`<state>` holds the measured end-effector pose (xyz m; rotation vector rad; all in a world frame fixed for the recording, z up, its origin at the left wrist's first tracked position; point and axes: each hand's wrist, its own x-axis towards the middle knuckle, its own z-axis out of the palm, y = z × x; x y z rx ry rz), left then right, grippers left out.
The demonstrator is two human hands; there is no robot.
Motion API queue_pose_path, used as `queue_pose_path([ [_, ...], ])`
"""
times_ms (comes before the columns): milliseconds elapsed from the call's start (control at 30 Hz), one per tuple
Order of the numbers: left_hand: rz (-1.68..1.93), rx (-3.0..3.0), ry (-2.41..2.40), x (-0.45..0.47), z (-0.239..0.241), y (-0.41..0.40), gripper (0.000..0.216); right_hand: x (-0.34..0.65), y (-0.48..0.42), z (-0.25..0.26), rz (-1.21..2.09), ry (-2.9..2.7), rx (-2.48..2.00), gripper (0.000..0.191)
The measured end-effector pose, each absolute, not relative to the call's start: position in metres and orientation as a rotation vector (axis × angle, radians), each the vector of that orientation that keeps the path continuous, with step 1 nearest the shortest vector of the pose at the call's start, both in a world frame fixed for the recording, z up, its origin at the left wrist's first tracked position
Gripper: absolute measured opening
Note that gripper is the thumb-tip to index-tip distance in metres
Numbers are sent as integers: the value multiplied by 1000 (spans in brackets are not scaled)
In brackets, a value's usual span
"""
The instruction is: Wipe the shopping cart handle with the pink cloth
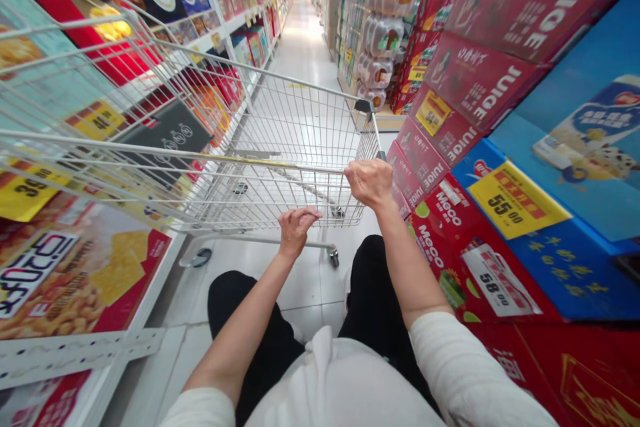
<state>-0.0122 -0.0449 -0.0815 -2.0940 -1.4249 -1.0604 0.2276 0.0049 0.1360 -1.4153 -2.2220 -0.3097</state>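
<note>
A metal wire shopping cart (295, 113) stands sideways across the aisle in front of me, its basket showing bare wires. My right hand (370, 181) is closed around the top rail near the cart's right corner, by a black plastic corner piece. My left hand (299, 230) is lower, close to the bottom wires of the near side. Its fingers are bent and pressed together, with nothing visible in them. Whether it touches the wires I cannot tell. Below the basket, a caster wheel (333, 256) rests on the tiled floor.
Shelves with boxed goods and yellow price tags (33, 190) run along the left, close to the cart. Stacked red juice cartons (480, 87) and blue boxes (575, 147) rise at my right. Shrink-wrapped bottles (385, 33) stand farther ahead beside the aisle floor (300, 33).
</note>
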Motion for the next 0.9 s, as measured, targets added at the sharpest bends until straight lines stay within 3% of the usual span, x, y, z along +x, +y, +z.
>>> queue_pose_path([
  [167,-1026,-2164,-1321,-8,-68,-49,40,207,-2,162,-106,-2173,-1568,97],
  [333,-1049,-2138,-1109,-11,-40,-37,45,160,-5,181,103,-2325,-1328,84],
  [500,-1120,-1966,-1203,-17,-24,-40,39,146,-7,171,37,-2474,-1231,73],
  [733,-1260,-1789,-1270,-17,39,-33,24,160,-5,171,279,-2459,-1201,88],
  [900,-1559,-1810,-1252,-10,67,-31,18,174,7,163,620,-2194,-887,90],
])
